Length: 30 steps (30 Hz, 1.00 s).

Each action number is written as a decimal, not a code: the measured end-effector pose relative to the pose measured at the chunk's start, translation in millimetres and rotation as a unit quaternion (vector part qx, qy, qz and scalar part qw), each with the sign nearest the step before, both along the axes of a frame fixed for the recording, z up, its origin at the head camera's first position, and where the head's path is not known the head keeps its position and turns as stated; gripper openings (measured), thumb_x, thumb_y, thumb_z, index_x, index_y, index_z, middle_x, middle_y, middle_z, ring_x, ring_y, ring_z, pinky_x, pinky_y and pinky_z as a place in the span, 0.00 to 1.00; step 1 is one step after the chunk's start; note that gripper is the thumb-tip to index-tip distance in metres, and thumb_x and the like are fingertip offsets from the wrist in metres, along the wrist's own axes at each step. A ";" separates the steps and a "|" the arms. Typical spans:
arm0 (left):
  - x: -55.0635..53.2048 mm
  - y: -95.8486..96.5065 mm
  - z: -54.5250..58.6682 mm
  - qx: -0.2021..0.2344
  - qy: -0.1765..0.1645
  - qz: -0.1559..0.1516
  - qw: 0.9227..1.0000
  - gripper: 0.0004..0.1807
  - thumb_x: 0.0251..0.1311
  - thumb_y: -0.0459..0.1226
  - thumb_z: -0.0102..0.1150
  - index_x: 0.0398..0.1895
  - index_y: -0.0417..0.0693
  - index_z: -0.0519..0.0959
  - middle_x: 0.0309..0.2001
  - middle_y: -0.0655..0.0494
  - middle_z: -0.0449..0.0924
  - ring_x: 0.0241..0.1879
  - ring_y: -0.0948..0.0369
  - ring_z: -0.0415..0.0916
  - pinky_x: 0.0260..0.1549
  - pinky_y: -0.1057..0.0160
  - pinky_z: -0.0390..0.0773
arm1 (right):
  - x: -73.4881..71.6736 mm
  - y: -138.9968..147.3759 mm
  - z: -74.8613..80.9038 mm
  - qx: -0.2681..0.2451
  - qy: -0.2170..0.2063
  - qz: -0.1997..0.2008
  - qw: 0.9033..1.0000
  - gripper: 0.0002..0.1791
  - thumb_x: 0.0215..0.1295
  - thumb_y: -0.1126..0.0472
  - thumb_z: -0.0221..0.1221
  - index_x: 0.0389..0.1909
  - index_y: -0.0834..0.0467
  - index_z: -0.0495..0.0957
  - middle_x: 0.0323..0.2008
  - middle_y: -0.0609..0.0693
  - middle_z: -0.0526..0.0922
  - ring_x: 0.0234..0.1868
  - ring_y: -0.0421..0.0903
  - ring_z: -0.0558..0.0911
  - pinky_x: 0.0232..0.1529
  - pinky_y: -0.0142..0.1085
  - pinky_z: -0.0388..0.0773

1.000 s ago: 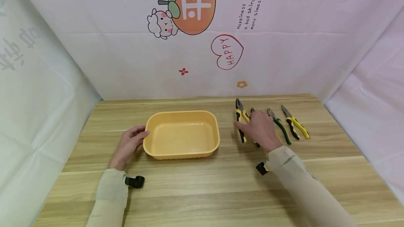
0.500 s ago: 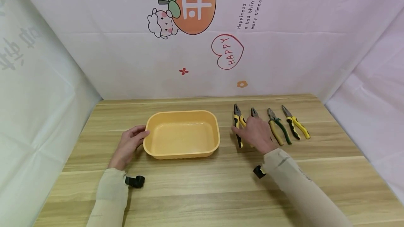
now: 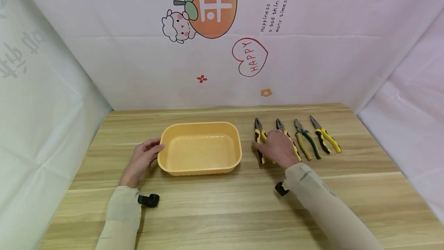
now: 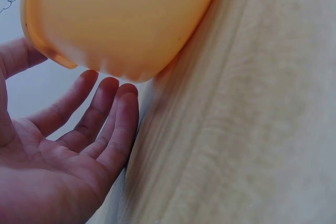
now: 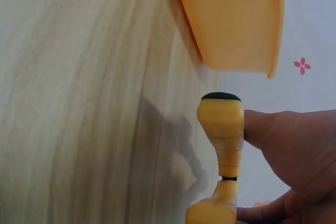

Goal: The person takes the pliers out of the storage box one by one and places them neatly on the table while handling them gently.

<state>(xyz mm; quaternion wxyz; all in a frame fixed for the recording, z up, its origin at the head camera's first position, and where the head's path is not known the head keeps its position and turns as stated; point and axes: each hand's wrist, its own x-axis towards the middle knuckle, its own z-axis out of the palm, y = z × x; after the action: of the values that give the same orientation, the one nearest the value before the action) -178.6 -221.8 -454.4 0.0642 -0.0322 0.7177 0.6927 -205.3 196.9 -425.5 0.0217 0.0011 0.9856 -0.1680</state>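
A yellow rectangular plastic basin (image 3: pixel 201 151) stands left of centre on the wooden table. My left hand (image 3: pixel 140 161) holds its left end, thumb over the rim and fingers at the outer wall; in the left wrist view, the fingers of my left hand (image 4: pixel 73 161) curve close under the basin's wall (image 4: pixel 126 30). To the right of the basin, my right hand (image 3: pixel 277 147) grips yellow-and-black combination pliers (image 3: pixel 257 136) by the handles. Their nose points to the back wall. In the right wrist view, the thumb presses one yellow pliers handle (image 5: pixel 223 121); the jaws are out of that view.
Right of the held pliers lie yellow-and-black pliers (image 3: pixel 280 124), partly behind my right hand. Further right are green-and-tan pliers (image 3: pixel 305 142) and yellow-and-black long-nose pliers (image 3: pixel 322 136). A white printed cloth (image 3: pixel 156 76) hangs behind the table.
My right hand has moved left and slightly toward me with the leftmost pliers, uncovering more of the pliers to the right. My left hand and the basin stay put.
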 end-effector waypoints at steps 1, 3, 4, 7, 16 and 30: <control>0.1 -0.1 0.1 0.000 0.000 0.000 1.000 0.27 0.74 0.37 0.57 0.68 0.26 0.67 0.53 0.50 0.77 0.45 0.69 0.80 0.46 0.70 0.82 | -0.6 -0.3 -0.7 -0.001 -0.003 0.000 1.000 0.34 0.64 0.40 0.65 0.07 0.53 0.64 0.08 0.45 0.61 0.09 0.42 0.64 0.08 0.32 0.56; 0.5 -0.2 0.4 0.000 -0.001 0.000 1.000 0.27 0.74 0.37 0.57 0.68 0.27 0.67 0.53 0.51 0.77 0.45 0.69 0.80 0.46 0.70 0.82 | -1.5 -1.2 -1.8 -0.001 -0.005 0.000 1.000 0.33 0.64 0.40 0.64 0.08 0.53 0.64 0.09 0.45 0.61 0.09 0.42 0.64 0.08 0.31 0.56; 0.6 -0.2 0.4 -0.001 -0.002 0.000 1.000 0.27 0.74 0.38 0.58 0.68 0.27 0.67 0.53 0.51 0.77 0.45 0.69 0.80 0.46 0.70 0.82 | -2.0 -1.4 -2.4 -0.003 -0.007 0.002 1.000 0.33 0.64 0.40 0.64 0.08 0.53 0.64 0.08 0.45 0.61 0.09 0.42 0.63 0.08 0.31 0.55; 0.8 -0.1 0.6 -0.002 -0.001 0.001 1.000 0.27 0.74 0.38 0.58 0.67 0.27 0.68 0.53 0.51 0.77 0.45 0.68 0.80 0.46 0.70 0.82 | -3.0 -1.9 -3.9 -0.002 -0.011 0.005 1.000 0.33 0.64 0.40 0.64 0.08 0.53 0.64 0.08 0.45 0.61 0.09 0.41 0.63 0.08 0.31 0.55; 0.7 -0.1 -0.1 -0.005 0.001 0.001 1.000 0.27 0.74 0.38 0.57 0.68 0.27 0.68 0.56 0.44 0.75 0.45 0.68 0.79 0.47 0.69 0.82 | -5.1 -4.6 -6.3 0.006 -0.040 -0.001 0.999 0.32 0.66 0.40 0.63 0.09 0.54 0.67 0.10 0.47 0.66 0.10 0.43 0.68 0.08 0.32 0.59; 1.2 0.5 0.7 -0.009 -0.002 0.001 1.000 0.27 0.75 0.38 0.57 0.68 0.28 0.68 0.58 0.41 0.73 0.46 0.68 0.79 0.48 0.69 0.82 | -7.6 -7.5 -11.2 0.010 -0.056 -0.006 0.998 0.32 0.66 0.40 0.63 0.09 0.53 0.66 0.10 0.46 0.64 0.10 0.41 0.66 0.09 0.31 0.60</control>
<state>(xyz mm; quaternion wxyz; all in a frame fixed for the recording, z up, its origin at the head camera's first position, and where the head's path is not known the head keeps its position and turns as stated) -177.4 -221.2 -453.7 0.0642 -0.0348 0.7238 0.6862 -212.8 189.5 -436.7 0.0762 0.0169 0.9844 -0.1578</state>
